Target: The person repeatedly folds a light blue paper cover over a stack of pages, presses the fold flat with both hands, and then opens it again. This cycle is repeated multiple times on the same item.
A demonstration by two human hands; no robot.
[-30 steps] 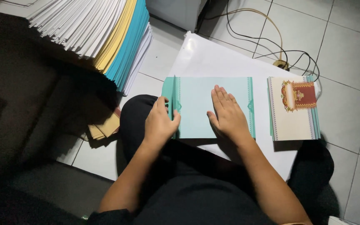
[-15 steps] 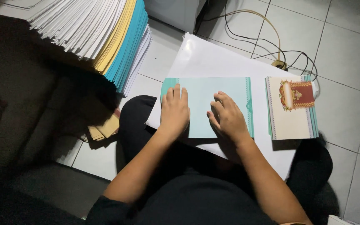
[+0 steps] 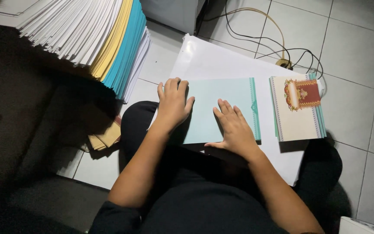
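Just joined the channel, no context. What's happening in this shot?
A person sits on a tiled floor with a white sheet across their lap. Both palms lie flat on a pale teal card: left hand over its left edge, right hand near its lower middle. To the right lies a small stack of cream cards with a red and gold emblem. A tall paper stack rises at upper left, and cables run behind.

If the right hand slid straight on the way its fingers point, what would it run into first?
The right hand lies flat on the pale green card, fingers aimed up-left. It would probably cross the card's far edge onto the white sheet; nothing else seems in line.
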